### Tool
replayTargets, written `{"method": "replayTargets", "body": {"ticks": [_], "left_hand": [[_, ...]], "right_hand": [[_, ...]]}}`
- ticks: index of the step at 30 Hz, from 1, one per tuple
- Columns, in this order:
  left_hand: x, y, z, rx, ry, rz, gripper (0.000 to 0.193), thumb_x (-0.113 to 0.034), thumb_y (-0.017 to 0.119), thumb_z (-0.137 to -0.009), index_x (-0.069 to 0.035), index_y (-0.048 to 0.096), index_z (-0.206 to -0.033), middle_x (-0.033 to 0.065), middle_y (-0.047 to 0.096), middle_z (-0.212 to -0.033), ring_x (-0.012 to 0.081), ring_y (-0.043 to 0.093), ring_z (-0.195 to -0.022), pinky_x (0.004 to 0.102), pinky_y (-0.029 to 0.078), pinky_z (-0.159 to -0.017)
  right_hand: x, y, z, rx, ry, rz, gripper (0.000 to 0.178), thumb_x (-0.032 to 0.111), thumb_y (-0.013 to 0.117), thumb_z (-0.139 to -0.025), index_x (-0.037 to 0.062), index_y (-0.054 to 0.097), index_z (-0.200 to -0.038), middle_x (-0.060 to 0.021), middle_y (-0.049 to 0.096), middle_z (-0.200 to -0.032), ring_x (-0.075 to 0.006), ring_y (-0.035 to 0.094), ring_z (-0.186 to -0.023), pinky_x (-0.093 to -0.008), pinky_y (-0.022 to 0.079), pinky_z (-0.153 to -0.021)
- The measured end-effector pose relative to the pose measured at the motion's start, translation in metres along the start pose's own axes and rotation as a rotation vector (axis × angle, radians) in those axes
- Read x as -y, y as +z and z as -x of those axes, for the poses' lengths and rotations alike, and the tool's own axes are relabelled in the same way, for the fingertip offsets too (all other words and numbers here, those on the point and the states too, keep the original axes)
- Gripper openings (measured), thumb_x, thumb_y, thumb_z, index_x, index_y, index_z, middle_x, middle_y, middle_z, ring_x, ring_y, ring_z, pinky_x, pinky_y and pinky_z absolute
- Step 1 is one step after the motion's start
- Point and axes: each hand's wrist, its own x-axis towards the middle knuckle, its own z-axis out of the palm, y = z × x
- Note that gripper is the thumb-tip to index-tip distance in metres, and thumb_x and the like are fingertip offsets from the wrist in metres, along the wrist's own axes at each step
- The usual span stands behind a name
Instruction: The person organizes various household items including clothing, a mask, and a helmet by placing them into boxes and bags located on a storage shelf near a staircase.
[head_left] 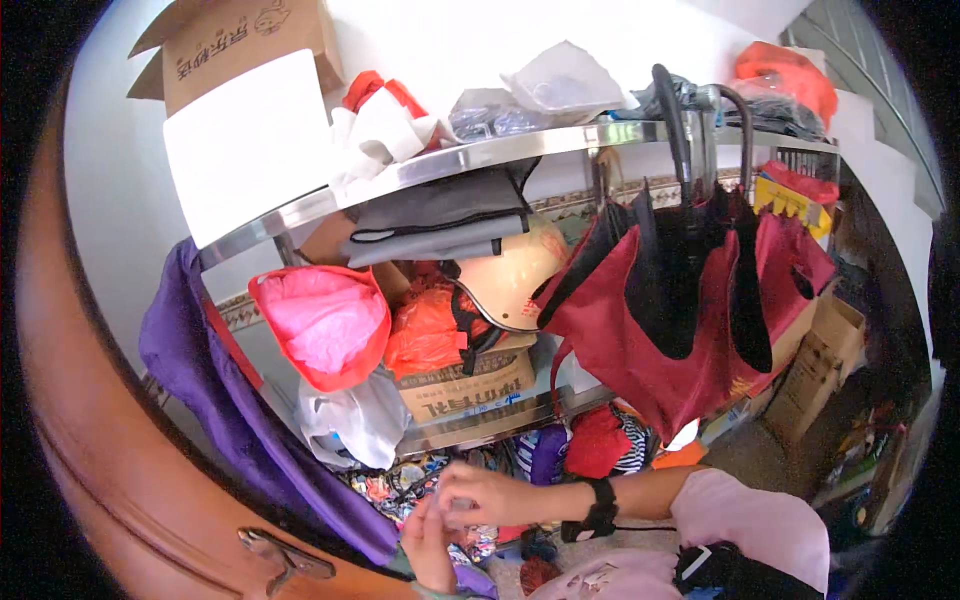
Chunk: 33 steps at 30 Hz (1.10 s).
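My left hand (430, 548) and my right hand (490, 495) meet low in the middle of the head view, fingertips pinched together. Between them is something small and pale, too blurred to name. A black wrist strap (592, 510) circles my right wrist, below a pale pink sleeve (750, 520). Just beyond the hands lies a pile of multicoloured patterned cloth or bags (400, 483). A white plastic bag (358, 420) hangs above that pile, under a red cap-like thing with pink lining (325, 325).
A metal-edged shelf (480, 150) spans the view, bearing bags and a cardboard box (245, 50). Dark red and black umbrellas (640, 330) hang from it at the right. Below are a cream helmet (515, 275) and an orange bag (428, 330). A brown door (120, 480) stands left, beside purple cloth (220, 370).
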Motion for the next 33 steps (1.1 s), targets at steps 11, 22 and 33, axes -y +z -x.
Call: {"method": "replayTargets", "body": {"ticks": [11,22,33], "left_hand": [[-0.147,0.055,-0.051,0.422,0.529,-0.416,0.024,-0.002,0.052,-0.083,0.002,0.052,-0.106,0.0116,0.060,-0.098,0.0163,0.060,-0.083,0.0265,0.047,-0.075],[-0.233,0.135,-0.064,0.583,1.262,-1.024,0.019,-0.004,0.057,-0.075,-0.002,0.059,-0.093,0.0165,0.058,-0.097,0.0327,0.057,-0.090,0.0349,0.046,-0.077],[-0.285,0.250,-0.178,0.475,1.451,-1.135,0.023,-0.009,0.054,-0.080,-0.001,0.058,-0.102,0.0138,0.061,-0.096,0.0217,0.061,-0.076,0.0294,0.047,-0.068]], "right_hand": [[0.147,-0.255,-0.124,-0.899,-0.311,1.125,0.016,0.018,0.053,-0.078,0.0025,0.055,-0.082,-0.0144,0.059,-0.074,-0.0323,0.057,-0.069,-0.0379,0.046,-0.062],[0.114,-0.328,-0.201,-0.733,0.045,1.558,0.016,0.014,0.051,-0.073,0.0029,0.064,-0.073,-0.0174,0.062,-0.073,-0.0305,0.062,-0.070,-0.0403,0.049,-0.062],[0.129,-0.362,-0.195,-0.518,-0.038,1.489,0.021,0.015,0.047,-0.076,0.0017,0.063,-0.078,-0.0186,0.062,-0.077,-0.0328,0.061,-0.076,-0.0410,0.048,-0.068]]}}
